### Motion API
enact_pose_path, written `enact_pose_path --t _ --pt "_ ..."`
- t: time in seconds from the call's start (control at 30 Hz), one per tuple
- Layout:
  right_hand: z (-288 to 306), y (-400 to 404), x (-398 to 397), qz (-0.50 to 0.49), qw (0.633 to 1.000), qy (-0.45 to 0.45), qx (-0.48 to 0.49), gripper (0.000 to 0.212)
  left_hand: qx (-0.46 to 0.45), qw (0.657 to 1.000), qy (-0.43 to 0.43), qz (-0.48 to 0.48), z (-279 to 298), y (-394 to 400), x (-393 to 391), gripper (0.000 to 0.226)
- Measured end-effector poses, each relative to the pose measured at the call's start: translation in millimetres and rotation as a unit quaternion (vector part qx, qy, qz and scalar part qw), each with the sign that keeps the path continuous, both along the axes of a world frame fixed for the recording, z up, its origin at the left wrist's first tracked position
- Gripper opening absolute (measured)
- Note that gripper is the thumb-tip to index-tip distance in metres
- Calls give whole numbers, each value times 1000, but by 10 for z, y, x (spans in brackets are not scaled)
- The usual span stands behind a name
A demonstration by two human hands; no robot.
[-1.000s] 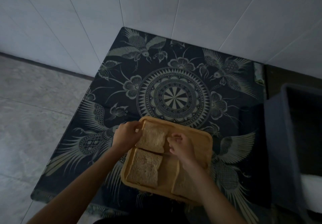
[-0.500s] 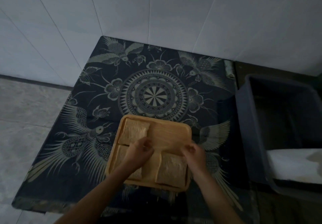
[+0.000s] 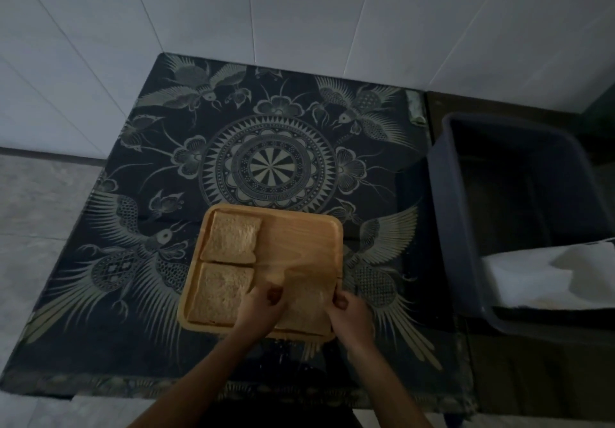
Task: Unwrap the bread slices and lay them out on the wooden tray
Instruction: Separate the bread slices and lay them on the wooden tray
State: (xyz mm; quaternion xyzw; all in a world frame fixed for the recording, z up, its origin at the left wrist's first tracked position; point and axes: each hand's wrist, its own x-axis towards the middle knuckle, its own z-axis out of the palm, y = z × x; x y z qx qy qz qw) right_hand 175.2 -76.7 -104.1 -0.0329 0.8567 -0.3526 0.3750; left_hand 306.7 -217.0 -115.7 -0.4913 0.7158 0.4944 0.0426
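A square wooden tray [image 3: 301, 238] sits on a dark patterned table. One bread slice [image 3: 232, 242] lies flat in its far left corner and a second slice [image 3: 218, 294] in its near left corner. A third slice [image 3: 307, 306], blurred, sits at the near right of the tray, with another layer just showing beneath its near edge. My left hand [image 3: 258, 307] pinches this slice's left edge and my right hand [image 3: 349, 316] pinches its right edge. The tray's far right corner is bare wood.
The table [image 3: 273, 161] carries a dark cloth with bird and mandala prints and stands against a white tiled wall. A dark plastic bin [image 3: 466, 211] stands to the right, with a white cloth or paper [image 3: 549, 278] inside. Grey floor lies to the left.
My left hand left the far left slice and came to the near right slice. My right hand shifted to that slice's right edge. The camera view moved slightly.
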Motion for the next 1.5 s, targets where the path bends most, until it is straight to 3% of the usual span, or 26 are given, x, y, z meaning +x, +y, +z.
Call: enact_pose_path --t 0.43,0.6,0.9,1.13,1.37,1.5 --pt "-54 39 16 29 1000 2 -1 49 19 1000 -8 -8 25 12 128 25" --pt "-65 30 -4 19 1000 -11 -15 47 27 1000 -3 0 56 13 125 24" --pt "28 -3 -96 -8 999 -32 -30 19 77 997 1 25 115 -85 71 23" --pt "152 -143 -331 -35 993 -71 -90 16 120 990 58 36 276 -297 -98 16" --pt "206 -386 -615 -29 992 -68 -99 18 107 991 77 19 399 -537 -345 13" --pt "197 -538 -779 -36 993 -64 -91 33 99 992 71 29 423 -652 -519 22"
